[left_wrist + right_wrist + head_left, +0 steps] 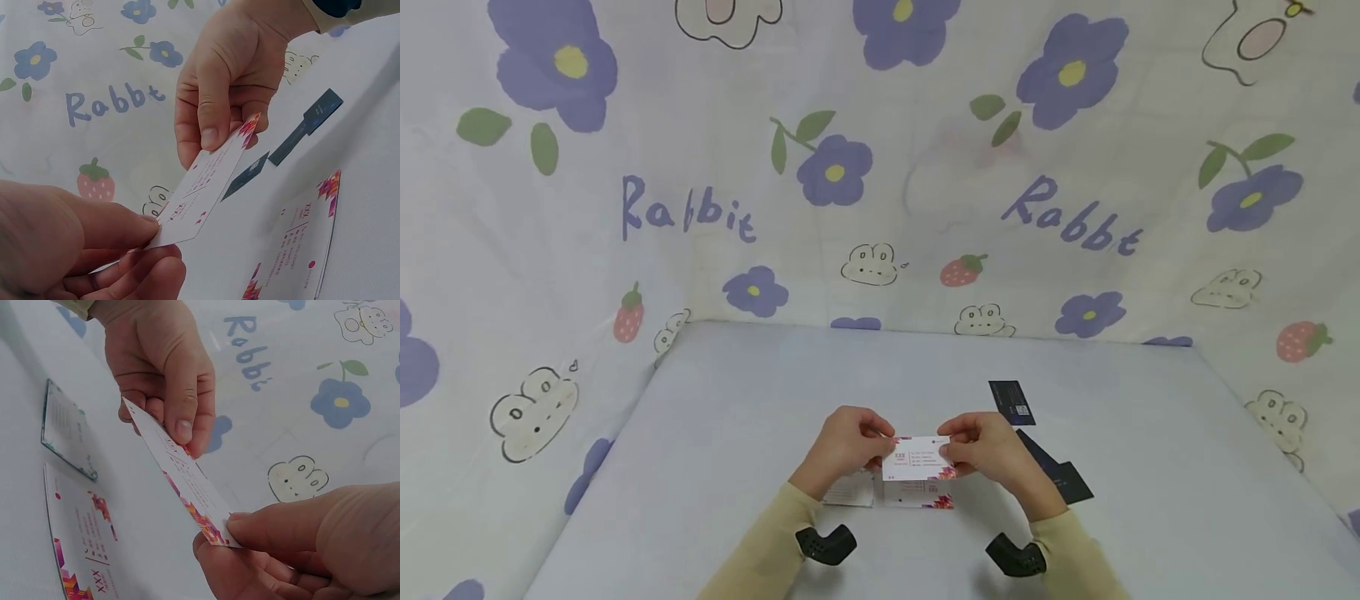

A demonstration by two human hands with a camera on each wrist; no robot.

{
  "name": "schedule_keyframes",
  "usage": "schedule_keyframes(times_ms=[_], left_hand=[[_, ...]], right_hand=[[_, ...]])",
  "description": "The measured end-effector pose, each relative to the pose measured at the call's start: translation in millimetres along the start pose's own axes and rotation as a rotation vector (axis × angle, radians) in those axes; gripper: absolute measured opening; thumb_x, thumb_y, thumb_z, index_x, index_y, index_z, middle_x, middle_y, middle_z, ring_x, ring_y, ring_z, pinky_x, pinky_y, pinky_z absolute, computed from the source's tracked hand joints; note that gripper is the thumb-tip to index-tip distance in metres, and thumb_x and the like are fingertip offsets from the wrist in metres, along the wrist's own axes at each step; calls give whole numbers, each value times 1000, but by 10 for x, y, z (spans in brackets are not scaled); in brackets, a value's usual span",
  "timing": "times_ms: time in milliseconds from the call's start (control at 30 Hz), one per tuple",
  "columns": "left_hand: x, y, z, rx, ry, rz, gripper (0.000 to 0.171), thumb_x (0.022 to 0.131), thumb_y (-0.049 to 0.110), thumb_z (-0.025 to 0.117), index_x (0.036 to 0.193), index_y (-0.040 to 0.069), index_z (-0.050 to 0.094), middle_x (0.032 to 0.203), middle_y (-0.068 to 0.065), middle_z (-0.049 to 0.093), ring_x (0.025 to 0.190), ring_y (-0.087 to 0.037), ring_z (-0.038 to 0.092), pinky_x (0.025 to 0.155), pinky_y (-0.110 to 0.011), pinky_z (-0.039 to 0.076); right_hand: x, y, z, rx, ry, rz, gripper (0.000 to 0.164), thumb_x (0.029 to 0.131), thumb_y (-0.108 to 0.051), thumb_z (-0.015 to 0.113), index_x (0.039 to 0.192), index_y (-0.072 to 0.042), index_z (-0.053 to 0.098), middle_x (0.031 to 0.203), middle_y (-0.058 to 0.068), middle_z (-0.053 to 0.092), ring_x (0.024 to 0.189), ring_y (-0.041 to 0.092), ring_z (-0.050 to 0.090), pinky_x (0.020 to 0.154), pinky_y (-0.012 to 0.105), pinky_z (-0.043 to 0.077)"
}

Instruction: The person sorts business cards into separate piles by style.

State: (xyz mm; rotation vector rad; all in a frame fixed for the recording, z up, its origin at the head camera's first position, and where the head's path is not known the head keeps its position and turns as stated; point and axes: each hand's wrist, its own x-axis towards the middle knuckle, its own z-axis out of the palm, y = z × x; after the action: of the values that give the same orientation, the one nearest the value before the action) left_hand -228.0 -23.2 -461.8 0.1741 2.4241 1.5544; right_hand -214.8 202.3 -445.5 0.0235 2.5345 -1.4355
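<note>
A white business card (919, 460) with red and purple corner patterns is held up above the table between both hands. My left hand (852, 446) pinches its left end between thumb and fingers. At the opposite end, the thumb and fingers of my right hand (987, 448) grip the card. Below it lies a stack of matching white cards (294, 244), partly covered by the held card in the head view. Beside that stack, to the left, is another pile of white cards with green edging (67, 428), partly hidden behind my left hand in the head view.
Several dark cards lie to the right: one card with a square code (1012, 402) farther back, and overlapping dark cards (1072, 482) by my right forearm. A patterned cloth (880, 208) with flowers and rabbits hangs behind the white table (737, 400).
</note>
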Motion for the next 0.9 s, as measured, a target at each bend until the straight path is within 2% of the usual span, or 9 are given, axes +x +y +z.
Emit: schedule_keyframes(times_ms=[333, 500, 600, 700, 900], left_hand=[[0, -63, 36, 59, 1, 64, 8, 87, 9, 75, 93, 5, 72, 73, -3, 65, 54, -10, 59, 52, -21, 52], [-8, -75, 57, 95, 12, 71, 9, 85, 10, 76, 91, 6, 72, 72, -3, 64, 55, -11, 57, 51, -23, 50], [-18, -84, 94, 185, 35, 85, 8, 84, 13, 77, 90, 9, 72, 74, -1, 62, 63, -11, 55, 55, -23, 47], [-31, -95, 147, 315, 67, 123, 6, 83, 12, 77, 87, 11, 73, 74, 1, 61, 67, -12, 52, 58, -24, 42], [-57, -99, 241, 476, 115, 170, 4, 83, 10, 75, 83, 11, 72, 70, 2, 60, 64, -12, 50, 58, -25, 38]], right_hand=[[-6, -7, 31, -55, -7, 18, 20, 89, -4, 74, 108, -1, 71, 84, 9, 64, 68, 16, 62, 61, 28, 60], [7, 23, 49, -76, -23, 10, 16, 88, -4, 74, 104, -2, 71, 80, 8, 64, 62, 15, 62, 58, 28, 59], [23, 53, 63, -106, -33, 5, 13, 88, -6, 75, 100, -3, 71, 77, 7, 63, 59, 15, 60, 56, 27, 57], [48, 100, 91, -155, -38, 2, 11, 86, -6, 77, 95, -5, 71, 74, 6, 62, 57, 14, 58, 54, 25, 55], [90, 188, 178, -251, -42, -5, 7, 85, -7, 77, 87, -7, 70, 70, 3, 63, 53, 12, 57, 51, 24, 49]])
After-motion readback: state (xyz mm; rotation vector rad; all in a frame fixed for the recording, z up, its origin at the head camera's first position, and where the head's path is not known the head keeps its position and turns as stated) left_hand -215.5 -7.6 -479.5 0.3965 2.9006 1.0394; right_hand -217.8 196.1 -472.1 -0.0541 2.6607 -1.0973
